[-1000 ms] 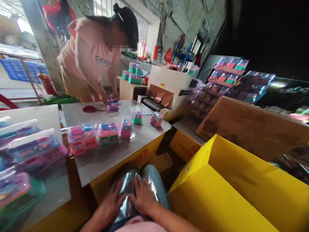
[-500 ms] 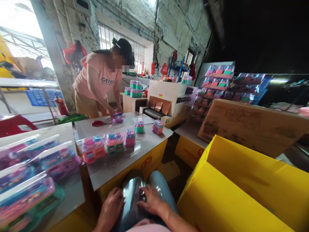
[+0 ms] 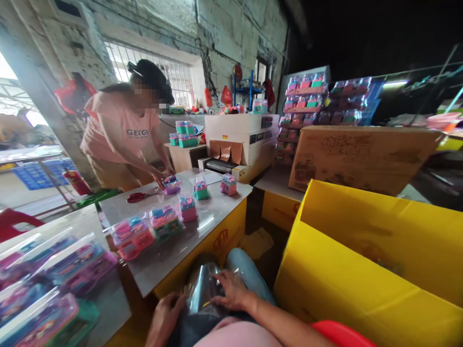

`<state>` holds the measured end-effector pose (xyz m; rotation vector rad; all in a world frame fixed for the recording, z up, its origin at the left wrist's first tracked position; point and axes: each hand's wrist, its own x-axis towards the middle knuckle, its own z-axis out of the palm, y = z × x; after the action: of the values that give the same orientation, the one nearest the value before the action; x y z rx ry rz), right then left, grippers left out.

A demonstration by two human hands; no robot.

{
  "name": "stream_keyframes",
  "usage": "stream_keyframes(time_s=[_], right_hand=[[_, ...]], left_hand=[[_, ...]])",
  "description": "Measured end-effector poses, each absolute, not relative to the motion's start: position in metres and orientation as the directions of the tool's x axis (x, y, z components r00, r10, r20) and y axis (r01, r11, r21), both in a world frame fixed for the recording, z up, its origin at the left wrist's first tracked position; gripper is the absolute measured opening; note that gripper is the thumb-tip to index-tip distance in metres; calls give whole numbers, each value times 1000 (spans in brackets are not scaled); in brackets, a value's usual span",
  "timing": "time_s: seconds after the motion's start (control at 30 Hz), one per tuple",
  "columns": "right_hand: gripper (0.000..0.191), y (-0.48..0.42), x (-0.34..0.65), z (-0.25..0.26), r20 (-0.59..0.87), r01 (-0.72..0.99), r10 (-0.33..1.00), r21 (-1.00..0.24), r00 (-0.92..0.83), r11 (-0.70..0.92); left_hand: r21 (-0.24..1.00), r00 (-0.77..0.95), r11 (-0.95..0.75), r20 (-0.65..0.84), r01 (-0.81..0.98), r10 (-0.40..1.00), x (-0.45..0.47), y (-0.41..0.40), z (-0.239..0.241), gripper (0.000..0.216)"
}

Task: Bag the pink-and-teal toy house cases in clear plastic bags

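Shiny clear plastic film roll [image 3: 202,291] on lap at 6 o'clock: creased, glare-streaked, grey-blue. Right hand [image 3: 231,292] flat on top, fingers spread. Left hand [image 3: 164,315] at its 9 o'clock side, fingers curled together; grip unclear. Yellow cardboard box [image 3: 361,274] at 3 o'clock. Pink-and-green packed toys [image 3: 166,222] on grey tabletop [image 3: 217,212], 11 o'clock; beyond, person in pink shirt [image 3: 123,130].
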<state>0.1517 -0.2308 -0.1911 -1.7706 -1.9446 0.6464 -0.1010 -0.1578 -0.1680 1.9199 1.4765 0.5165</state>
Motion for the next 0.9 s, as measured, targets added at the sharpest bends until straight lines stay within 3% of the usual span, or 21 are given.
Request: stream_keyframes(time_s=[0.37,0.53,0.7,0.9], right_hand=[[78,-232,150,-189,-30,793,994,-606,-102,63],[77,-233,150,-188,-52,813,993,-580,-107,57],[79,-234,149,-186,-73,806,992,-590,-106,43],[85,-228,153,-180,-152,787,978,-617,-144,20]], left_hand=[[488,355,-304,-14,818,935,-83,-164,-142,36],[432,401,-343,-48,834,915,-80,-164,-144,40],[454,485,-401,-80,795,871,-87,-156,-148,40],[487,453,-385,-24,784,891,-91,-147,-140,32]])
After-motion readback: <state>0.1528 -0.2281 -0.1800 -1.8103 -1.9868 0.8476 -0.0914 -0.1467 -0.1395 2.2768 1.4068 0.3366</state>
